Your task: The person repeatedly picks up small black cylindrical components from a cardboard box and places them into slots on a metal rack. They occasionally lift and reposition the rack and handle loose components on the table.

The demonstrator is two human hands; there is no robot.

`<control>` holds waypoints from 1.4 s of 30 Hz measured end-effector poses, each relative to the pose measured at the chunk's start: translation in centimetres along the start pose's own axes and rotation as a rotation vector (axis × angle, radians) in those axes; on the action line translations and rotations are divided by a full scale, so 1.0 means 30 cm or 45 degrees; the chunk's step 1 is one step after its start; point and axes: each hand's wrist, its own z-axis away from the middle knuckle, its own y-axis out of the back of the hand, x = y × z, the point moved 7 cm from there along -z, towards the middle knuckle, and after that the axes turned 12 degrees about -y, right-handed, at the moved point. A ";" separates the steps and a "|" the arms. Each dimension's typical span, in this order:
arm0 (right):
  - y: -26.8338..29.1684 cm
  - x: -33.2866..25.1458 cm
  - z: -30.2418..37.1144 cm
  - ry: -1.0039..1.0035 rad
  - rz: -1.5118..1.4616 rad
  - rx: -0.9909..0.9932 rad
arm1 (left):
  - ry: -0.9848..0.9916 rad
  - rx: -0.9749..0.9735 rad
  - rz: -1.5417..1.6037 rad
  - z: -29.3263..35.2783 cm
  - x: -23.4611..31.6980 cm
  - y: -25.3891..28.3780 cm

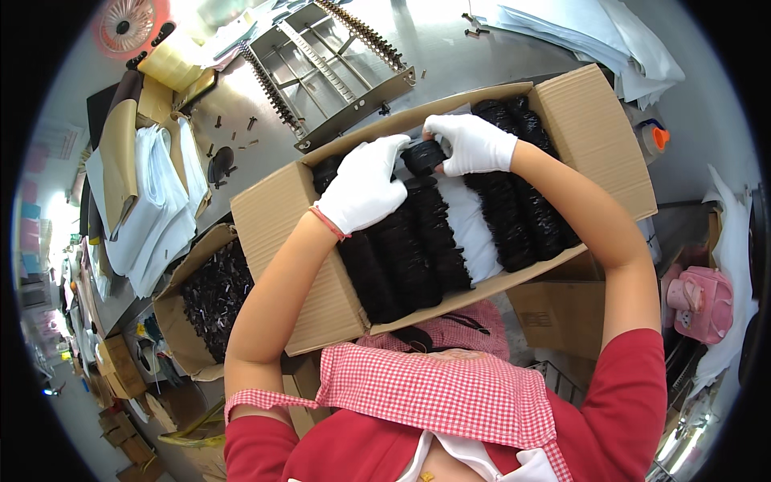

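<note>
An open cardboard box point(302, 233) in front of me holds several long rows of black, ridged, closely stacked parts point(389, 265). Over the far part of these rows, a short bundle of black stacked parts point(423, 159) sits between my hands. My right hand point(478, 145), in a white glove with bare fingertips, grips its right side between thumb and fingers. At its left side is my white-gloved left hand point(361, 183), fingers curled against the bundle; their tips are partly hidden. White sheet material point(470, 225) shows between the rows.
A metal rack with coiled rods point(325, 68) stands on the steel table beyond the box. Screws point(251, 123) lie loose to its left. White sheets point(148, 189) hang at the left table edge, above a carton of dark pieces point(217, 297). A pink bag point(701, 305) is at right.
</note>
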 end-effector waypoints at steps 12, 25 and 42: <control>-0.093 0.027 -0.057 0.047 -0.172 -0.639 | -0.010 -0.264 -0.437 -0.015 -0.039 -0.064; 0.065 -0.118 -0.165 0.238 0.205 -0.587 | 0.159 0.194 -0.673 -0.068 0.045 -0.115; 0.457 -0.551 -0.370 0.614 -0.070 0.510 | 0.512 1.251 -0.387 0.294 -0.074 0.370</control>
